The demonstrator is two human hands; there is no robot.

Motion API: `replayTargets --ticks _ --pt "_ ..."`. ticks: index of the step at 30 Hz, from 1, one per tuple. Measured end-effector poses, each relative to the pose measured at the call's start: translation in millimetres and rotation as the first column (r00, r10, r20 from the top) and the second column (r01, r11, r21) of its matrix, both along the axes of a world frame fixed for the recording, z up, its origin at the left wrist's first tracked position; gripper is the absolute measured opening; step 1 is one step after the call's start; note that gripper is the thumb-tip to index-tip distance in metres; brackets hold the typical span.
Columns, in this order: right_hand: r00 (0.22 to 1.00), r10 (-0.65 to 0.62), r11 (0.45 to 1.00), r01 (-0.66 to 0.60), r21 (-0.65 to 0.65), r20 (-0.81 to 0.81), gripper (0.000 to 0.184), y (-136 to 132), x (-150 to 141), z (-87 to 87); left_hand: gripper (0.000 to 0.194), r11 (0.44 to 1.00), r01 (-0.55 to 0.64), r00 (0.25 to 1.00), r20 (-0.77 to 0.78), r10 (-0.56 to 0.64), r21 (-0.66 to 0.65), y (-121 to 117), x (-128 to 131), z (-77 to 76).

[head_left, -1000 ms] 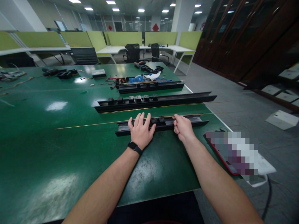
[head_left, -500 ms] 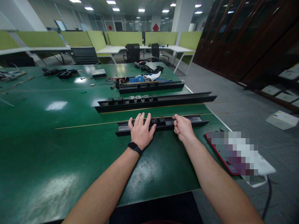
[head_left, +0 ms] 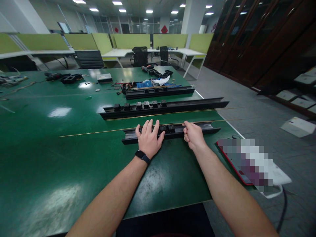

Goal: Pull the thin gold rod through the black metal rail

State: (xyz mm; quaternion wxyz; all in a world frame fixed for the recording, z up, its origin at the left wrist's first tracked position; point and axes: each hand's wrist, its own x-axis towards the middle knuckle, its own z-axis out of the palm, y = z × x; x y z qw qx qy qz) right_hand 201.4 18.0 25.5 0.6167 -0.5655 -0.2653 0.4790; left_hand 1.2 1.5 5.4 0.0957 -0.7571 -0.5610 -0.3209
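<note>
A short black rail (head_left: 130,136) with small black blocks (head_left: 170,127) set in its channel lies across the green table (head_left: 61,158) in front of me. My left hand (head_left: 148,138), a dark watch on its wrist, lies flat on the rail with fingers stretched over it. To the right, my right hand (head_left: 194,135) is curled closed against the rail, its thumb and fingers at the rail's top edge beside the blocks. What the fingers pinch is hidden.
A longer black rail (head_left: 192,105) with several blocks lies just behind, and a third rail (head_left: 158,92) with wires and blue parts farther back. Thin brass strips (head_left: 93,132) run across the table. A blurred red-edged item (head_left: 247,161) sits at the right table edge. Small parts lie at the far left.
</note>
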Motion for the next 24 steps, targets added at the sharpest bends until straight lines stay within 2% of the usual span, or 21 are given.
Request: replayTargets --ticks 9,24 --pt "1.0 0.009 1.0 -0.009 0.005 0.008 0.022 1.6 2.5 -4.8 0.053 1.0 -0.001 1.0 -0.001 0.001 -0.012 -0.7 0.2 0.9" --pt "1.0 -0.024 1.0 0.024 0.013 0.003 0.02 1.3 1.6 -3.2 0.053 1.0 0.0 1.0 -0.002 0.0 0.001 -0.4 0.4 -0.2"
